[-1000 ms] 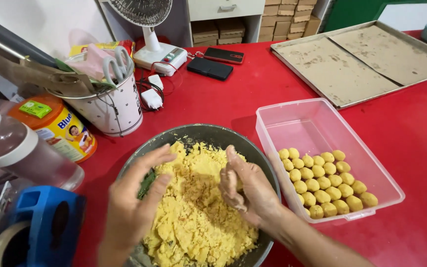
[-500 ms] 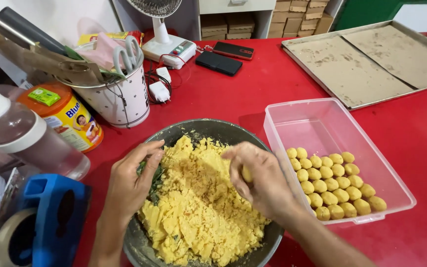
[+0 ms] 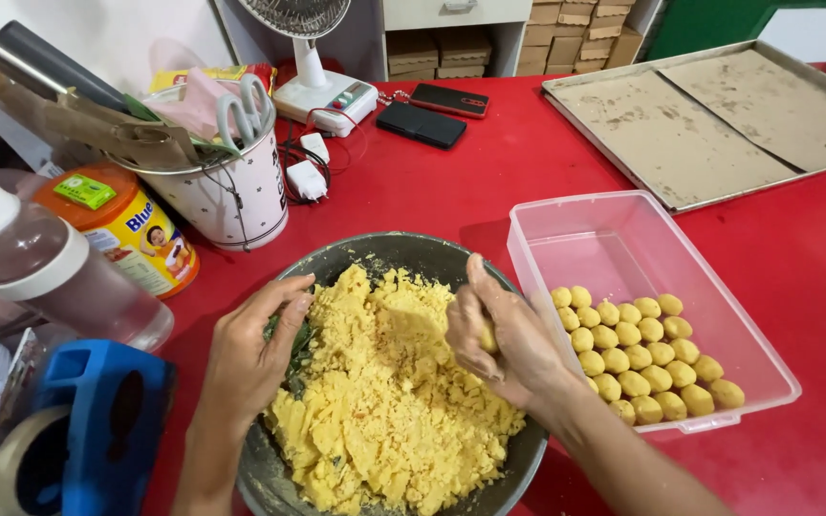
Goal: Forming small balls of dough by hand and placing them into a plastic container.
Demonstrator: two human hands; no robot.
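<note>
1. On the glossy red tabletop (image 3: 451,182), a round dark metal bowl (image 3: 403,250) sat right at the near edge, heaped with crumbly yellow dough (image 3: 384,401).
2. Behind the table, stacked brown cardboard boxes (image 3: 566,24) and a white cabinet (image 3: 456,11) lined the room's far side.
3. The left hand (image 3: 255,358) rested on the bowl's left rim, fingers loosely curled and half open, touching the dough's edge and holding nothing I could make out.
4. The right hand (image 3: 504,334) was cupped tight around a small yellow lump (image 3: 488,336), hovering over the bowl's right rim.
5. Just beside that hand stood a clear rectangular plastic tub (image 3: 614,239), with rows of small yellow dough balls (image 3: 642,354) packed at its near end.
6. Farther back lay a large paper-lined metal baking tray (image 3: 709,124), two dark phones (image 3: 432,113) and a white desk fan (image 3: 322,86).
7. Crowding the left: a white cup of scissors (image 3: 227,191), an orange tin (image 3: 126,229), a plastic bottle (image 3: 40,268) and a blue tape dispenser (image 3: 88,430).
</note>
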